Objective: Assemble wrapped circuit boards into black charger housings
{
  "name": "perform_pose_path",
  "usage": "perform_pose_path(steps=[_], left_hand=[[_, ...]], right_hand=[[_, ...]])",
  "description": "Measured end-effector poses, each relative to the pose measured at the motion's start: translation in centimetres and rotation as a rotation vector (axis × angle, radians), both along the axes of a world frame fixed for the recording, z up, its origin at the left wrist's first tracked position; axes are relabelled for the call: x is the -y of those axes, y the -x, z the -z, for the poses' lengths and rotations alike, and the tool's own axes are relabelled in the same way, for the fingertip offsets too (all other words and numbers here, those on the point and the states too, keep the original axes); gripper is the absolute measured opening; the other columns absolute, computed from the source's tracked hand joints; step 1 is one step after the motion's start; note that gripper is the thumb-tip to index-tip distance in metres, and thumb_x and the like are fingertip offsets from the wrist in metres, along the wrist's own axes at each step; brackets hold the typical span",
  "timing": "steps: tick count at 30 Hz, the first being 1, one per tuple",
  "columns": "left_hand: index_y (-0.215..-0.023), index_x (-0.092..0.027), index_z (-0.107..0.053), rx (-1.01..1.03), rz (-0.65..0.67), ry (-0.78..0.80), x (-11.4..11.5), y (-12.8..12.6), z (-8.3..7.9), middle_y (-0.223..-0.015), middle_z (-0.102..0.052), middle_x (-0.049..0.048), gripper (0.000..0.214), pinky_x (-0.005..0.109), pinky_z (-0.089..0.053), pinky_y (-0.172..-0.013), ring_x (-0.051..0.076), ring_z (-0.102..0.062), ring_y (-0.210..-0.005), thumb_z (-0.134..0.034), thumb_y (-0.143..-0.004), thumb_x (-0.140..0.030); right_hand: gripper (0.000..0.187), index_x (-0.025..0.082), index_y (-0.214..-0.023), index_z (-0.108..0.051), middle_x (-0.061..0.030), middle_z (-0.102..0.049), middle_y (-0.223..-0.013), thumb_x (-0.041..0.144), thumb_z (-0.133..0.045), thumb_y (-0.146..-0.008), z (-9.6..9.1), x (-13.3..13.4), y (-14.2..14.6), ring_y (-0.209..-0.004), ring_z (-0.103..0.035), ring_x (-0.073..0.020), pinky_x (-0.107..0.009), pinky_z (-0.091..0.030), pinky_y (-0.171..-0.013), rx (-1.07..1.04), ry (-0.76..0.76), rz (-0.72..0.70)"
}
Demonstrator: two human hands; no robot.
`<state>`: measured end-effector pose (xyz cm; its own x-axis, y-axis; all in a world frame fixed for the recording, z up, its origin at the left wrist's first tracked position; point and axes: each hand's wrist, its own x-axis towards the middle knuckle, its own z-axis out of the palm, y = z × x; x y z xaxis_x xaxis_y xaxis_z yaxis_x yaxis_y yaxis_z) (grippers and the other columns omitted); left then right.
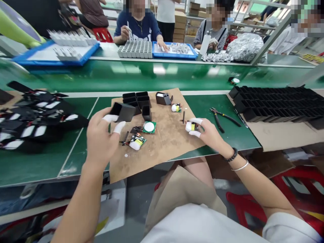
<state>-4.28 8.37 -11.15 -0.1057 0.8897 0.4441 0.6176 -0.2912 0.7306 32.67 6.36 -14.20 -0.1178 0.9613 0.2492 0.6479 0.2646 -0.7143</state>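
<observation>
Between the white-covered thumb and finger of my left hand (100,140) is a black plastic case (126,112), tilted with its open end to the left. My right hand (209,132), also with white finger covers, pinches a small circuit board (192,126) with a white and yellow part, above the cardboard sheet (164,141). On the sheet below my left hand lie another circuit board (136,141) and a green board with a white disc (149,127). Farther back stand several open black cases (136,99), a single black case on its side (163,98) and one more board (176,107).
Pliers (224,118) with black handles lie right of the cardboard. Rows of black cases (275,101) fill the right side; filled black cases (32,118) are piled at left. Across the green conveyor (141,76), people sit by blue trays (174,55) of parts.
</observation>
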Motion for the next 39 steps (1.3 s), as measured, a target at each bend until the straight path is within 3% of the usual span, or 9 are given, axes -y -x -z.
perform_pose_path(steps=[6, 12, 15, 19, 23, 26, 29, 37, 39], left_hand=[[-0.091, -0.024, -0.068, -0.167, 0.132, 0.009, 6.8, -5.7, 1.6, -0.114, -0.070, 0.0066, 0.014, 0.041, -0.053, -0.091, 0.028, -0.068, -0.104, -0.065, -0.092, -0.037], [-0.101, -0.022, -0.074, -0.363, 0.231, 0.173, 8.3, -10.9, 3.2, -0.105, -0.067, 0.0089, 0.015, 0.048, -0.046, -0.098, 0.026, -0.066, -0.092, -0.062, -0.093, -0.024], [-0.142, -0.028, -0.062, -0.322, 0.205, 0.256, 8.4, -11.5, 3.0, -0.104, -0.068, 0.0075, 0.054, 0.053, -0.041, -0.106, 0.028, -0.066, -0.100, -0.072, -0.089, -0.026], [-0.164, -0.034, -0.031, -0.057, 0.276, 0.335, 7.0, -10.4, 3.3, -0.134, -0.066, 0.0116, 0.105, 0.056, -0.041, -0.114, 0.034, -0.062, -0.125, -0.087, -0.075, -0.031], [-0.158, -0.030, -0.045, 0.129, 0.503, 0.424, 4.7, -9.5, 4.5, -0.156, -0.055, 0.0123, 0.097, 0.054, -0.040, -0.122, 0.037, -0.050, -0.146, -0.088, -0.071, -0.031], [-0.137, -0.025, -0.063, 0.214, 0.534, 0.433, 4.6, -10.1, 4.9, -0.141, -0.067, 0.0110, 0.070, 0.051, -0.045, -0.118, 0.034, -0.061, -0.134, -0.086, -0.071, -0.027], [-0.133, -0.025, -0.062, 0.184, 0.416, 0.316, 5.7, -11.2, 4.6, -0.136, -0.067, 0.0094, 0.068, 0.047, -0.049, -0.112, 0.031, -0.064, -0.126, -0.088, -0.070, -0.028], [-0.104, -0.019, -0.068, -0.409, 0.061, 0.191, 5.2, -13.7, 4.7, -0.100, -0.073, 0.0143, 0.043, 0.039, -0.050, -0.087, 0.034, -0.072, -0.096, -0.078, -0.083, -0.054], [-0.115, -0.017, -0.067, -0.437, 0.025, 0.240, 5.0, -14.2, 4.6, -0.094, -0.076, 0.0156, 0.044, 0.040, -0.049, -0.087, 0.035, -0.074, -0.094, -0.069, -0.091, -0.054]], right_hand=[[0.040, 0.014, -0.129, -0.069, -0.0194, -0.070, -0.123, 0.019, -0.073, -0.089, -1.0, 0.7, 0.3, -0.116, -0.062, -0.0366, -0.049, -0.050, -0.102, 0.611, 0.028, -0.120], [0.023, 0.011, -0.098, -0.078, -0.0193, -0.076, -0.095, 0.005, -0.068, -0.078, -4.4, -1.9, 1.8, -0.092, -0.071, -0.0349, -0.038, -0.049, -0.075, 0.807, 0.225, -0.143], [0.014, 0.018, -0.077, -0.079, -0.0107, -0.077, -0.081, 0.006, -0.078, -0.068, -4.8, -2.9, 0.9, -0.083, -0.072, -0.0314, -0.037, -0.050, -0.075, 0.469, 0.344, -0.116], [0.034, 0.022, -0.082, -0.080, -0.0021, -0.078, -0.085, 0.025, -0.093, -0.051, -4.0, -2.4, -0.5, -0.082, -0.071, -0.0252, -0.038, -0.057, -0.080, -0.393, 0.562, -0.198], [0.048, 0.025, -0.082, -0.075, 0.0021, -0.076, -0.086, 0.027, -0.096, -0.040, -2.3, 0.9, 0.9, -0.086, -0.071, -0.0225, -0.038, -0.060, -0.082, -0.891, 0.518, -0.059], [0.051, 0.028, -0.087, -0.073, 0.0022, -0.076, -0.096, 0.027, -0.096, -0.042, -1.3, 3.8, 3.2, -0.100, -0.071, -0.0251, -0.039, -0.059, -0.092, -0.992, 0.425, 0.054], [0.051, 0.030, -0.095, -0.070, -0.0005, -0.076, -0.108, 0.035, -0.094, -0.051, -0.4, 6.1, 5.0, -0.114, -0.067, -0.0289, -0.043, -0.055, -0.101, -0.990, 0.369, 0.117], [0.043, 0.032, -0.107, -0.066, -0.0038, -0.072, -0.117, 0.044, -0.082, -0.069, 2.0, 7.5, 6.1, -0.112, -0.064, -0.0274, -0.045, -0.054, -0.100, -1.135, 0.286, 0.192], [0.042, 0.031, -0.105, -0.067, -0.0038, -0.072, -0.118, 0.041, -0.083, -0.068, 2.1, 7.4, 6.0, -0.114, -0.064, -0.0268, -0.044, -0.053, -0.101, -1.149, 0.275, 0.210]])
